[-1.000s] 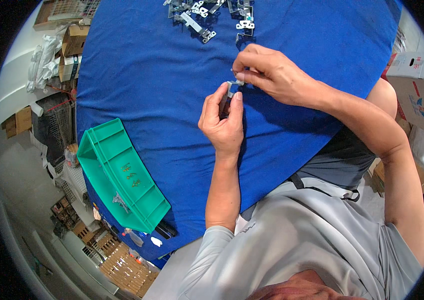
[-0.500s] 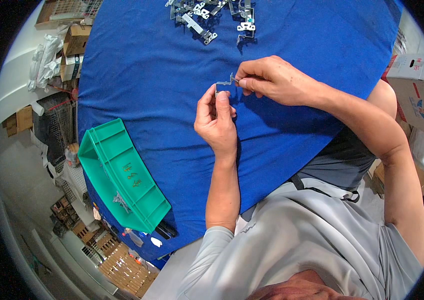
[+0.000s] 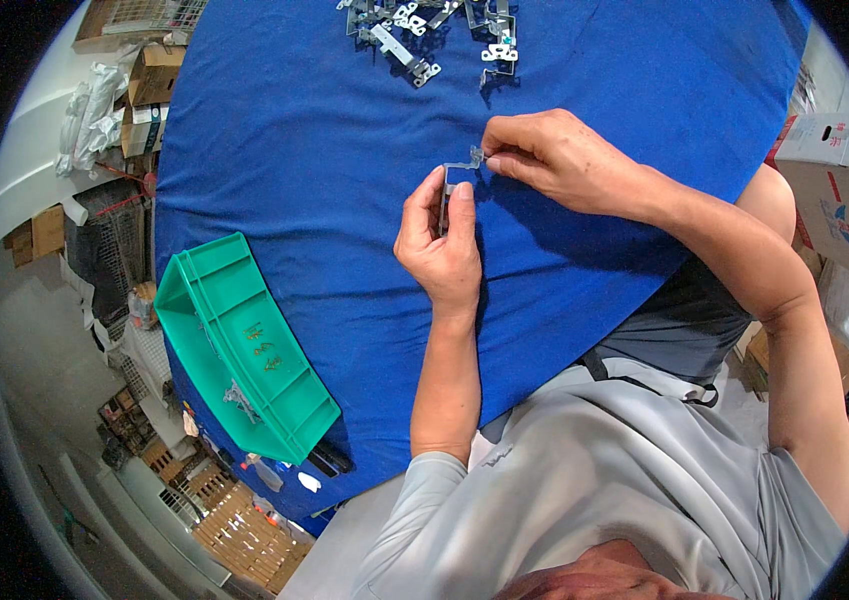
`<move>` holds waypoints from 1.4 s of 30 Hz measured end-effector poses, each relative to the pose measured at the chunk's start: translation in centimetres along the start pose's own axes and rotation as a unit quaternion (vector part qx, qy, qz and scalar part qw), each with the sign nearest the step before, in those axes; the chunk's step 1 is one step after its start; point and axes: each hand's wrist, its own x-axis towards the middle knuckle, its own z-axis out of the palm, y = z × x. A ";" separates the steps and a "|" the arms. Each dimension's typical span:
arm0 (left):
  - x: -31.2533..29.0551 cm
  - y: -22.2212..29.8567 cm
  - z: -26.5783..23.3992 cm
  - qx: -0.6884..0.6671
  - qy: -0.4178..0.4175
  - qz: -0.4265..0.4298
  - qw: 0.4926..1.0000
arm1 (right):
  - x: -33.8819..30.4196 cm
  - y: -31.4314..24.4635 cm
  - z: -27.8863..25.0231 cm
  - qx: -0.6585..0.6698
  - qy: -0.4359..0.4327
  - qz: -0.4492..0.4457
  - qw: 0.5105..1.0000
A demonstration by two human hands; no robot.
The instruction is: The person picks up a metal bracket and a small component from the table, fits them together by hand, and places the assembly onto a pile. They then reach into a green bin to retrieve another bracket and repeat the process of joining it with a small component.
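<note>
A bent silver metal bracket (image 3: 460,166) is held over the blue cloth, in front of my body. My left hand (image 3: 441,255) grips its lower part between thumb and fingers, and the bracket's stepped upper end sticks out to the right. My right hand (image 3: 569,165) is closed in a pinch at that upper end. Whether the fingertips hold the bracket itself or a small part against it cannot be made out. Several similar metal brackets (image 3: 391,45) lie in a loose heap at the far side of the table.
The blue cloth (image 3: 324,190) covers a table with a rounded edge. At the left edge a green plastic bin (image 3: 289,388) lies tilted, with small grey metal pieces (image 3: 241,400) inside. Cardboard boxes (image 3: 837,190) stand on the floor at right; cartons and wire racks are at left.
Both hands and the bracket have shifted slightly to the right. The left thumb and fingers look straighter along the bracket, and the bracket's upper end has turned somewhat.
</note>
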 end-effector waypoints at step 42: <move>0.0 0.0 -0.3 0.013 -0.012 0.004 1.000 | 0.0 -0.4 -0.2 -0.004 0.002 0.010 1.000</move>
